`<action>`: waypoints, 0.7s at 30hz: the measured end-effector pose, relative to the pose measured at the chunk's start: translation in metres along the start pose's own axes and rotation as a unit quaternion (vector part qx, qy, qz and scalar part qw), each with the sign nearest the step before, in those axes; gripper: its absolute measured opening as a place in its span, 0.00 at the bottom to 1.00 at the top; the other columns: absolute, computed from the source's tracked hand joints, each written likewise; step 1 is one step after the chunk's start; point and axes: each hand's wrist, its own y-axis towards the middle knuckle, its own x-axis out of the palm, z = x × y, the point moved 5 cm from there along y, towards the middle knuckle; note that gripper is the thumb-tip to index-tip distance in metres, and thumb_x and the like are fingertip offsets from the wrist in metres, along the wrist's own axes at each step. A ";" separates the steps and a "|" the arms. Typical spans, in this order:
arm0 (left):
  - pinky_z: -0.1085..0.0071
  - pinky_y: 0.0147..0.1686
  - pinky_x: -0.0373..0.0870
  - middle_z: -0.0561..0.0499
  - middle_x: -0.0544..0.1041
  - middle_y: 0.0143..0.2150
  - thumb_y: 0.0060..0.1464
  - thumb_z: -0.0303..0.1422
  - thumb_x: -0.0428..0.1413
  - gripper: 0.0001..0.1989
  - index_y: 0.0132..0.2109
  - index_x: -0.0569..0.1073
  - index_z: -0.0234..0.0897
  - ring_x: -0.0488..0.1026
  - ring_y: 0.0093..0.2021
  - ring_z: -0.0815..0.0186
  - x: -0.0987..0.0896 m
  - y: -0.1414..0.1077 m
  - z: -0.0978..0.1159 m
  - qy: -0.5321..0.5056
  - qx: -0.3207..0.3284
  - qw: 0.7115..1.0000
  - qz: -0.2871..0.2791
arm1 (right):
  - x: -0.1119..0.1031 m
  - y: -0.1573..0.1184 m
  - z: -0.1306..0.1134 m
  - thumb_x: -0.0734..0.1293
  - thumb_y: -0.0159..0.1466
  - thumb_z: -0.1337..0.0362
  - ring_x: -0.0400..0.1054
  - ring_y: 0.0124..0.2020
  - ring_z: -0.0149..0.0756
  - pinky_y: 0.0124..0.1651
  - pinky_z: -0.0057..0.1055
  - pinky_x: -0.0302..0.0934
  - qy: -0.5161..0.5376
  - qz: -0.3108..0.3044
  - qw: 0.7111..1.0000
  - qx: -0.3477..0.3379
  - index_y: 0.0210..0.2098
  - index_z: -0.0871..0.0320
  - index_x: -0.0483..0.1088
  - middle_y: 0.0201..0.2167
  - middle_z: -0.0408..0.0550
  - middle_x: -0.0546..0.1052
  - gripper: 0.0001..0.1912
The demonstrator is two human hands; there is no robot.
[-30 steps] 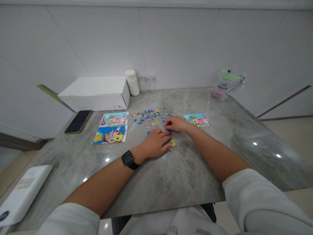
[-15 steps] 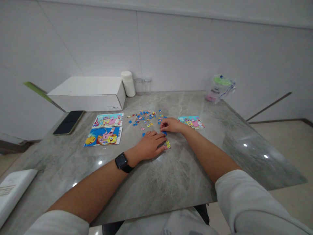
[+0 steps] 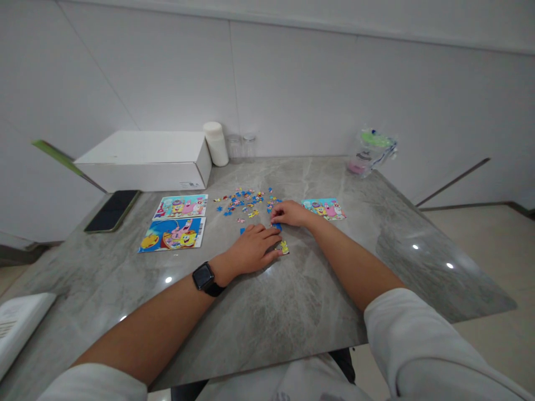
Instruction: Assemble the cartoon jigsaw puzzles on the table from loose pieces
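My left hand [image 3: 256, 248] lies flat with its fingers stretched over a partly joined jigsaw puzzle [image 3: 285, 247]. Its yellow corner shows beyond the fingertips, and blue bits peek out behind the hand; the rest is covered. My right hand [image 3: 288, 214] is closed in a pinch at the puzzle's far edge, on a small jigsaw piece mostly hidden by the fingers. Blue puzzle [image 3: 276, 226] shows just below those fingertips. Just beyond both hands, several loose jigsaw pieces [image 3: 244, 199], mostly blue with some pink and yellow, lie scattered.
Two cartoon picture cards [image 3: 172, 234] lie to the left, and another card [image 3: 325, 208] lies behind my right wrist. A phone [image 3: 112, 210], a white box [image 3: 140, 161], a white bottle [image 3: 216, 143] and two glass jars [image 3: 249, 148] stand farther back. A plastic bag [image 3: 370, 153] sits at the back right.
The whole view has shifted slightly, so things appear a little farther left. Both hands keep nearly the same pose at the puzzle.
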 end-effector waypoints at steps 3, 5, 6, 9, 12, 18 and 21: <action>0.52 0.59 0.65 0.45 0.74 0.67 0.73 0.49 0.47 0.24 0.63 0.76 0.42 0.72 0.59 0.51 -0.001 0.000 0.001 0.003 -0.002 1.000 -0.004 | -0.002 0.000 0.000 0.71 0.64 0.60 0.74 0.36 0.36 0.41 0.28 0.61 0.000 -0.005 1.000 -0.005 0.36 0.57 0.83 0.33 0.44 0.84 0.08; 0.52 0.59 0.65 0.45 0.75 0.67 0.74 0.49 0.47 0.24 0.63 0.75 0.42 0.72 0.59 0.51 -0.001 0.000 0.001 0.004 -0.002 1.000 -0.006 | -0.003 -0.001 0.000 0.71 0.63 0.59 0.74 0.36 0.36 0.41 0.29 0.62 0.010 -0.006 1.000 -0.007 0.37 0.57 0.82 0.34 0.45 0.84 0.09; 0.52 0.59 0.65 0.45 0.75 0.67 0.74 0.49 0.47 0.24 0.63 0.75 0.42 0.72 0.59 0.52 -0.001 0.000 0.001 0.003 -0.002 1.000 -0.005 | -0.002 -0.001 0.000 0.72 0.63 0.59 0.74 0.36 0.36 0.42 0.29 0.63 0.024 -0.010 1.000 -0.008 0.37 0.57 0.82 0.34 0.45 0.84 0.09; 0.53 0.59 0.65 0.45 0.74 0.67 0.74 0.49 0.46 0.25 0.64 0.75 0.42 0.72 0.60 0.52 -0.001 0.000 0.001 0.001 -0.001 1.000 -0.002 | 0.001 -0.002 -0.002 0.73 0.61 0.59 0.74 0.34 0.35 0.41 0.29 0.64 0.075 -0.027 0.997 -0.010 0.38 0.57 0.81 0.34 0.45 0.83 0.10; 0.53 0.59 0.65 0.45 0.74 0.68 0.73 0.49 0.46 0.25 0.63 0.75 0.42 0.71 0.60 0.51 0.000 0.000 0.000 0.001 -0.001 1.000 -0.003 | 0.002 -0.002 -0.002 0.74 0.59 0.60 0.73 0.32 0.34 0.39 0.28 0.64 0.085 -0.030 0.996 -0.009 0.38 0.57 0.80 0.32 0.44 0.82 0.10; 0.52 0.59 0.65 0.44 0.75 0.67 0.74 0.49 0.46 0.25 0.63 0.75 0.41 0.72 0.59 0.52 -0.002 0.000 0.001 0.003 -0.002 1.000 -0.007 | 0.000 -0.002 -0.002 0.72 0.60 0.62 0.72 0.33 0.34 0.40 0.29 0.64 0.072 -0.030 0.997 -0.017 0.37 0.57 0.81 0.32 0.43 0.82 0.08; 0.52 0.59 0.65 0.44 0.75 0.67 0.73 0.50 0.46 0.25 0.63 0.75 0.42 0.72 0.59 0.52 -0.001 0.000 0.001 0.005 -0.003 1.000 -0.004 | -0.001 -0.002 -0.002 0.72 0.60 0.62 0.73 0.34 0.35 0.41 0.29 0.64 0.071 -0.034 0.997 -0.021 0.37 0.57 0.81 0.33 0.44 0.82 0.08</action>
